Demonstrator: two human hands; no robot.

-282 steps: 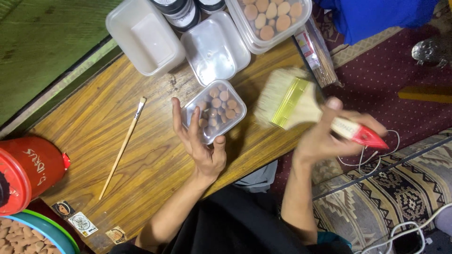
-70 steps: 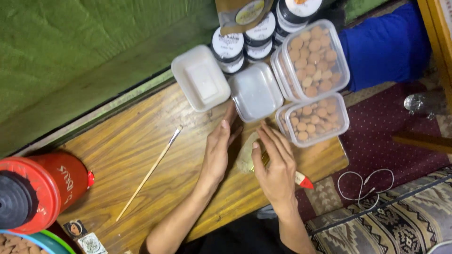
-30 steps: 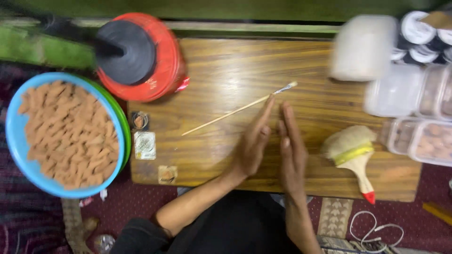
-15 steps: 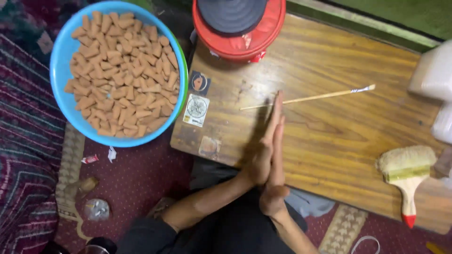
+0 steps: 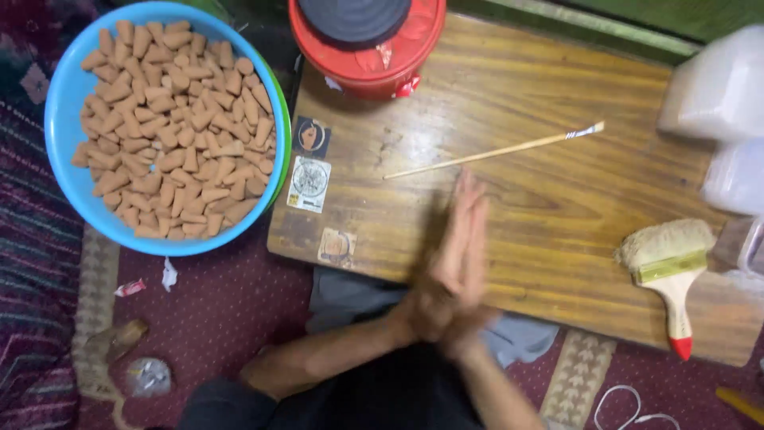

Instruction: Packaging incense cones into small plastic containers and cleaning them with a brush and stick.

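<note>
This looks like a home workshop set up on the floor, for small handmade goods. A low wooden bench [image 5: 557,199] stands on a maroon patterned carpet [image 5: 223,310], with woven mats at the left and near edges, and the person sits at it on the floor. A blue bowl [image 5: 68,171] at the left is heaped with brown cones [image 5: 171,127], many alike. A wide brush [image 5: 667,267] and a thin stick [image 5: 493,151] lie on the bench as tools. Clear plastic tubs [image 5: 720,87] stand at the right, and a red bucket [image 5: 362,60] at the far edge.
</note>
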